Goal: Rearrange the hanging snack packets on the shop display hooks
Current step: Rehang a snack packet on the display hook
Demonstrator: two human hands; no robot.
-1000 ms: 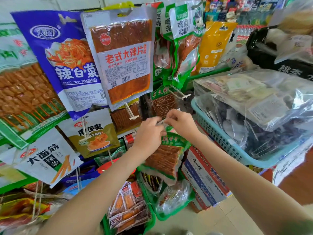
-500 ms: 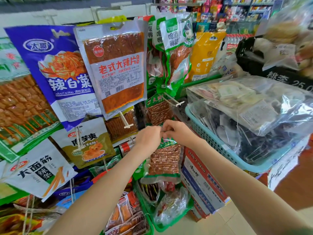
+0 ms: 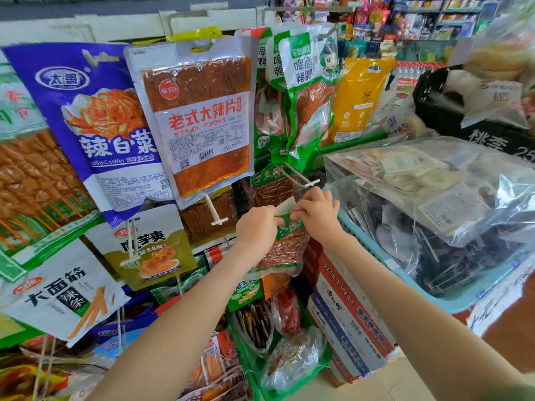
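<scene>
Hands, left and right, pinched the green packet top, seemingly aligning it under the white hook.

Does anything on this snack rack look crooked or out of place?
Yes. The green-topped spicy strip packet appears to be on no hook, pinched at its top edge by the left hand and right hand, just below a white hook. The blue spicy cabbage packet hangs tilted, though the wide lens may exaggerate that.

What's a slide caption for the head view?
Left hand and right hand pinch the top of a green snack packet below a white display hook.
</scene>
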